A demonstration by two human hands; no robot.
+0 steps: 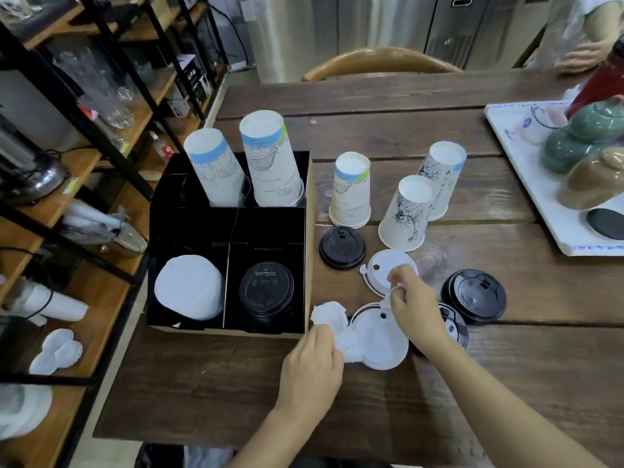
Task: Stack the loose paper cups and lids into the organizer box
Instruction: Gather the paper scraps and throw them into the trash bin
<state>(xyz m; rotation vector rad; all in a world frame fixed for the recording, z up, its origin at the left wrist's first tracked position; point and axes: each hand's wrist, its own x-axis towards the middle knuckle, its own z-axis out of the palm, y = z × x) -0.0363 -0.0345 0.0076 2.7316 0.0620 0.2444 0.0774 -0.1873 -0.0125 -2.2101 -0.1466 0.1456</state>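
Now my left hand is pinched on the near edge of a white lid lying flat on the table, a crumpled white bit just past my knuckles. My right hand is pinched on the rim of a second white lid, tilted up, just beyond the first. The organizer box sits to the left of both grips, nearer my left hand; its white-lid compartment is the near-left one (the black lids fill the near-right). So the carry goes leftward over the black stack, I judge. Loose cups stand inverted beyond my right hand, loose black lids to either side of it.
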